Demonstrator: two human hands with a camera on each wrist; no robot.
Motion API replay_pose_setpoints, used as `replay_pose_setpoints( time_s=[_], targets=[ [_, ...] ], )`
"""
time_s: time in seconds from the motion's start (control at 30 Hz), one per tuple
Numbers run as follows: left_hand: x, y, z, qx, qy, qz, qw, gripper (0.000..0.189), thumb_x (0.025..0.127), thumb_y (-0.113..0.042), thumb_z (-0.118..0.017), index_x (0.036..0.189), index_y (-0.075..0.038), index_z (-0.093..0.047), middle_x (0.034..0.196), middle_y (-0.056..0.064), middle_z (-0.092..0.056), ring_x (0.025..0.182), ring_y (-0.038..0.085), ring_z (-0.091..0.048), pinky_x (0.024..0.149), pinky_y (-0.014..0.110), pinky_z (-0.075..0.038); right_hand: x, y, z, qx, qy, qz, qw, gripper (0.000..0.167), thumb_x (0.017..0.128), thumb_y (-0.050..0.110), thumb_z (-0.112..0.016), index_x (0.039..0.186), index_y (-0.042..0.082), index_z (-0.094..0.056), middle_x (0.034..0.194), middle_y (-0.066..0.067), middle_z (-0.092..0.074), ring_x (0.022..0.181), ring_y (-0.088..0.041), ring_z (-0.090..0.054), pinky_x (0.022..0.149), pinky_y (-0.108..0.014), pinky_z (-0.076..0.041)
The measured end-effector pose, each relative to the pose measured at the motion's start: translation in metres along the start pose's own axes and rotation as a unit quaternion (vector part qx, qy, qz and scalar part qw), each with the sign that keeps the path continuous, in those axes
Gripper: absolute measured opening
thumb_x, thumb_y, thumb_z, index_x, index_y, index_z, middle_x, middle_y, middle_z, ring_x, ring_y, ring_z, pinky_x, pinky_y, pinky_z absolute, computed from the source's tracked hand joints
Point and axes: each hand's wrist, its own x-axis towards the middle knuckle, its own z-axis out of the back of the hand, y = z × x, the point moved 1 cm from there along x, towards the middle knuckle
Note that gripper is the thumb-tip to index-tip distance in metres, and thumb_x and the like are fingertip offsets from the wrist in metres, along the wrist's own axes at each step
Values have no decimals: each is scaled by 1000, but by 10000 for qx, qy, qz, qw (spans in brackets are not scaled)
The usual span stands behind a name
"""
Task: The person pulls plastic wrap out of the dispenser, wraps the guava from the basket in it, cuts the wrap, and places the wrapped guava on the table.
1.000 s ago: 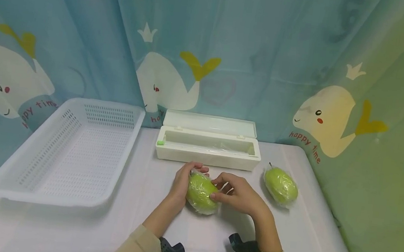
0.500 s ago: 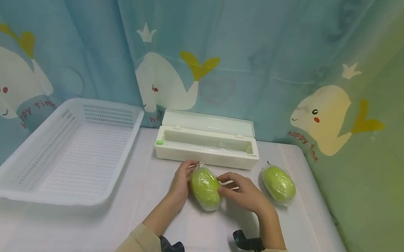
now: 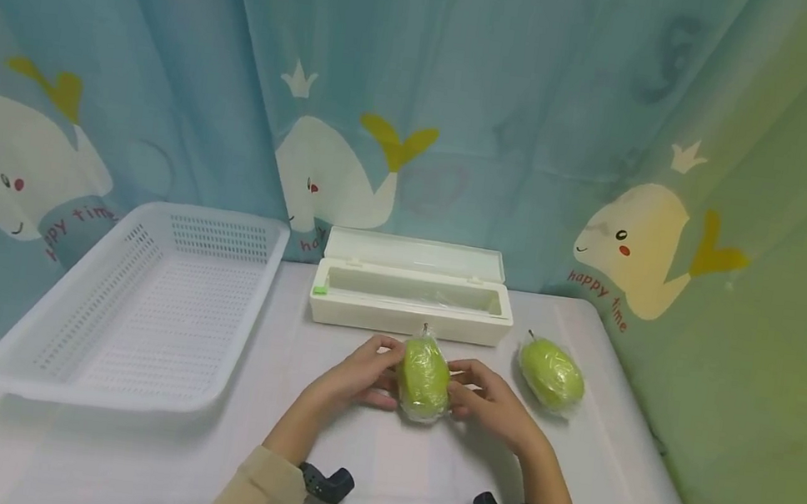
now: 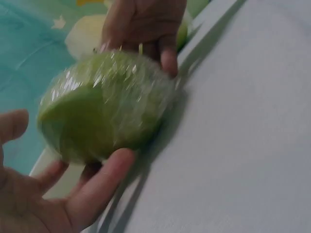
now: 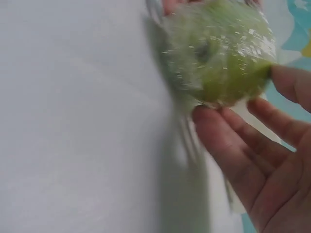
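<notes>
A green pear-like fruit [image 3: 425, 379], wrapped in clear plastic film, stands between my hands with its stem pointing away from me. On its left is my left hand [image 3: 361, 377], fingers spread; in the left wrist view one fingertip [image 4: 121, 158] meets the fruit's side while another finger stands apart from it. My right hand [image 3: 487, 397] is at the right side, its fingertips touching the film. The right wrist view shows those fingers [image 5: 228, 150] fairly straight. A second wrapped green fruit [image 3: 551, 374] lies farther right on the table.
Behind the fruit stands a white cling film box [image 3: 410, 322], its lid raised and clear film inside. A white perforated basket [image 3: 240, 350] is on the left. The white table [image 3: 388, 502] meets a whale-print curtain [image 3: 509, 130] at the back and right.
The fruit has turned clockwise, its stem end now farther right. My left hand has moved from wrapping its side to lying beside it with spread fingers. My right hand has shifted slightly right.
</notes>
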Motion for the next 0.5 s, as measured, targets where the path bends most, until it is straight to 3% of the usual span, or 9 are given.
replay_pose_setpoints(
  time_s=[0.23, 0.5],
  targets=[
    [4, 8, -16, -402, 232, -37, 9989, 54, 100, -34, -58, 144, -8, -39, 122, 19, -57, 98, 24, -65, 84, 38, -60, -14, -8, -2, -101, -992, -112, 9950, 38, 102, 24, -58, 134, 4, -54, 122, -22, -62, 102, -28, -68, 83, -31, -59],
    [4, 14, -43, -1252, 630, -14, 9901, 55, 100, -27, -58, 147, -5, -41, 128, 21, -55, 100, 23, -62, 96, 40, -55, -42, -8, 10, -225, -1491, -249, 9883, 37, 104, 24, -55, 133, 1, -55, 125, -23, -62, 104, -25, -67, 84, -30, -58]
  ],
)
